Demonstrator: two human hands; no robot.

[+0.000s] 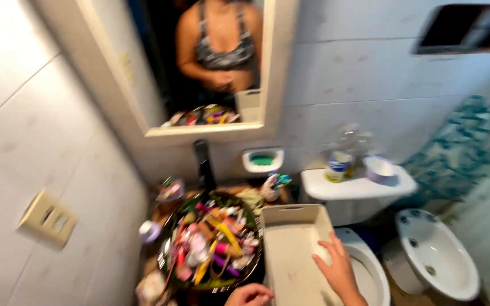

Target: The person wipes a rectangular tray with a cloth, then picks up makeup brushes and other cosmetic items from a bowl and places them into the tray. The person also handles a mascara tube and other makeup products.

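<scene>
Resting flat on the right rim of the beige plastic tray (290,249), your right hand (338,269) has its fingers spread wide, palm down, closed on nothing. The tray sits low in the middle of the frame, empty inside, with its near end running out of the bottom edge. Your left hand (249,295) just peeks in at the bottom centre, knuckles up and fingers curled; whether it holds anything you cannot tell, since most of it is cut off. It hovers between the tray and the round basin (168,249) to its left, which is heaped with small colourful tubes and bottles (216,241), pink, yellow and purple, all blurred. Behind the basin stands a dark tap (202,164), and on the wall beside it a white soap dish (262,160) holds something green. Right of the tray you have the open toilet bowl (370,272), its cistern top (358,184) carrying a jar and a small bowl. A bidet (438,255) fills the lower right. Upper centre, the mirror (216,56) shows a torso and the same clutter.
</scene>
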